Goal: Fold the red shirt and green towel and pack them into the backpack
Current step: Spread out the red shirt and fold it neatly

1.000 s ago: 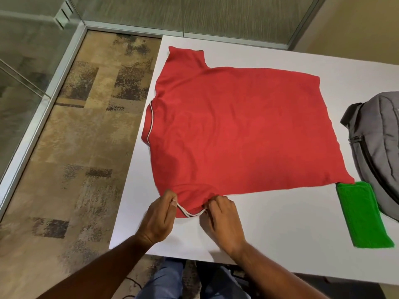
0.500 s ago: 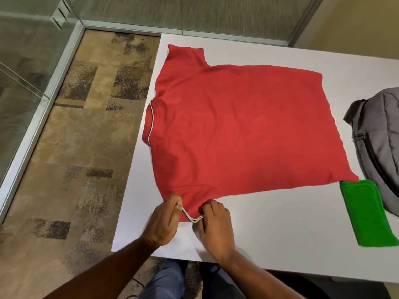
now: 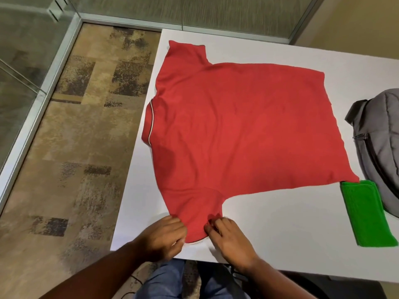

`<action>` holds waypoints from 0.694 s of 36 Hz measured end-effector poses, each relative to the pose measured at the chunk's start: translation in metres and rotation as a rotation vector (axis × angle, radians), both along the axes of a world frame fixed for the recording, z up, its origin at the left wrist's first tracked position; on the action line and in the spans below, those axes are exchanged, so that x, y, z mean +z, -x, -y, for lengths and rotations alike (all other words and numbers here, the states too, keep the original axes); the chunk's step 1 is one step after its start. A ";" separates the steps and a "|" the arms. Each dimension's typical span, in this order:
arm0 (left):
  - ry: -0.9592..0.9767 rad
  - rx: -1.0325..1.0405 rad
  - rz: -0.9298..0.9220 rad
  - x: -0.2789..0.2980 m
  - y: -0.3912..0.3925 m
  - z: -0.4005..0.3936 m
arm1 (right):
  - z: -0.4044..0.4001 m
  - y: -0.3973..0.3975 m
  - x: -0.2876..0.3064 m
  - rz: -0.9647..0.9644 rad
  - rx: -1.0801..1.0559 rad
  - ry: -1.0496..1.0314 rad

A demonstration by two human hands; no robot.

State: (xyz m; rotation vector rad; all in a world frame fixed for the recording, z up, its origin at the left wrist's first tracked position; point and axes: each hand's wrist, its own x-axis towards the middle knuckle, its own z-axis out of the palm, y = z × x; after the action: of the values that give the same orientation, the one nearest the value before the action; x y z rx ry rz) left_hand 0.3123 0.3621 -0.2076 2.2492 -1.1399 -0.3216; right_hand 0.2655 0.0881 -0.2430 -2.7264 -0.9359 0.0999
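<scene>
Head view looks down on the red polo shirt (image 3: 237,130), spread flat with its back up across the left half of the white table (image 3: 291,229), collar toward the table's left edge and hem toward the right. My left hand (image 3: 164,238) has its fingers curled onto one corner of the near sleeve's white-piped cuff, and my right hand (image 3: 228,240) pinches the other corner with bent fingertips; both grip cloth, though the exact finger contact is partly hidden under the fabric.

I judge the shirt light, limp and a little grippy on the tabletop. It will sag wherever I don't support it, so seams and edges are the places to hold: this cuff for the sleeve fold, then shoulder and hem for the body folds. A pinch at a single point would only bunch it.

Collar and near cuff sit close to the table's left and near edges, so anything dragged that way could slide off toward the carpet (image 3: 71,158). The hem's near corner overlaps or touches the folded green towel (image 3: 367,214), which lies just beside the grey backpack (image 3: 382,147) at the right edge. Bare tabletop lies between my hands and the towel, and along the far side beyond the shirt, giving room to fold inward.
</scene>
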 end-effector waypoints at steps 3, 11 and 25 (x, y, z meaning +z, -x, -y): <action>-0.030 -0.052 0.054 -0.013 0.011 -0.011 | 0.001 0.000 0.005 -0.042 0.043 0.020; -0.016 0.302 0.062 -0.023 -0.042 0.000 | -0.009 -0.028 0.029 -0.084 -0.362 -0.244; -0.424 0.653 0.030 -0.058 -0.116 0.009 | -0.045 -0.036 0.030 -0.741 -1.139 -0.286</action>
State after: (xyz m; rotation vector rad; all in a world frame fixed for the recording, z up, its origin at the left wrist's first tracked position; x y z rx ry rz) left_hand 0.4285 0.3529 -0.2659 2.8502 -0.3094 -0.2731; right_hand 0.3014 0.1330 -0.2126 -2.2298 0.7355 0.6131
